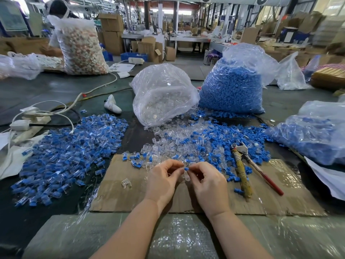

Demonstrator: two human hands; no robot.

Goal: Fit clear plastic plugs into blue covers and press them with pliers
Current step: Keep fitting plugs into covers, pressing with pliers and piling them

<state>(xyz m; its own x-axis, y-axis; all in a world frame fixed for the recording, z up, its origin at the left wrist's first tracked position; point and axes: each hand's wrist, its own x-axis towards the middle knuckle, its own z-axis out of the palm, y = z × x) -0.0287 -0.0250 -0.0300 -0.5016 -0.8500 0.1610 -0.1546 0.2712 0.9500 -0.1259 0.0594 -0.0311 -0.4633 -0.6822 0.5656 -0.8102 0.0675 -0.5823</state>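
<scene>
The work goes on at a dark table (56, 86) in a big factory hall, and a flat sheet of cardboard (270, 200) lies in front of the person as a mat. Over this mat the left hand (164, 180) and the right hand (209, 182) meet, fingertips together; between them they pinch a small blue cover (186, 168) and a clear plug (185, 177) that hangs just under it. Which hand holds which piece I cannot tell for sure. I think the risk here is that the plug goes in crooked, because the pieces are small and slippery, and then the pliers would crush it instead of seating it. It could also slip and fall into the loose mix of clear and blue parts (196, 139) just behind the hands, where it is hard to find again. The pliers (248, 165) lie to the right on the mat, half on this mix, so a quick reach may scatter parts. The finished pile (71, 152) fills the left side, and one lone clear piece (126, 183) lies near the left hand. Free room is mostly the bare cardboard near the wrists; the two big bags (164, 94) close the back.
</scene>
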